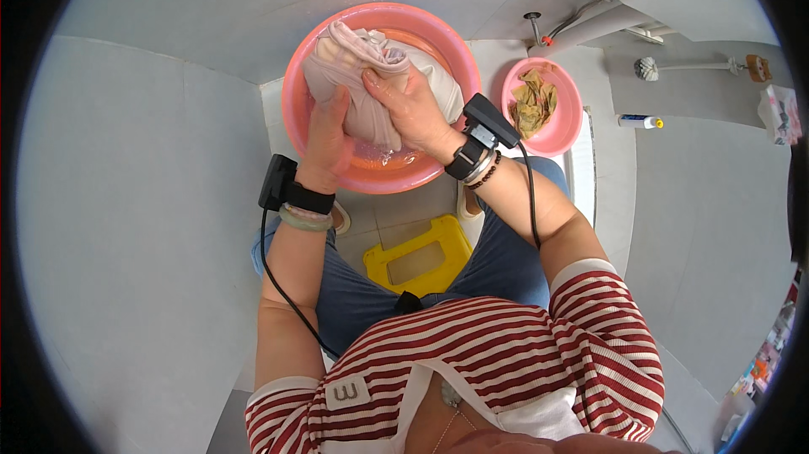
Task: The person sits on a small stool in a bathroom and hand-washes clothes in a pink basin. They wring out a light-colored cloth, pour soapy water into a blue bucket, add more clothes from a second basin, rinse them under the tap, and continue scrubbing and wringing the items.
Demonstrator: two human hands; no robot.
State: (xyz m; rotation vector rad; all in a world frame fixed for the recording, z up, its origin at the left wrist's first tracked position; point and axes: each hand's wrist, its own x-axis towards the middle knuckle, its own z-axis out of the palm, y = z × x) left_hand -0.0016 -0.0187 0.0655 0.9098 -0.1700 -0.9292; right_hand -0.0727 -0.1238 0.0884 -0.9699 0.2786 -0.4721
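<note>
A wet, pale pink garment (344,70) is bunched up between my two hands above a large pink basin (297,100). My left hand (327,138) grips its left side, the thumb pointing up along the fabric. From the right, my right hand (413,112) closes around the folds, with its thumb on top. Behind that hand a white cloth (442,87) lies in the basin, partly hidden. Water shows in the basin below the garment. Most of my fingers are behind the fabric.
Right of the basin stands a smaller pink basin (575,108) holding crumpled brownish cloth (533,104). A yellow plastic stool (455,243) is between my legs. At the right are a white tube (639,122) and a toilet brush (699,66). A grey wall rises behind the basin.
</note>
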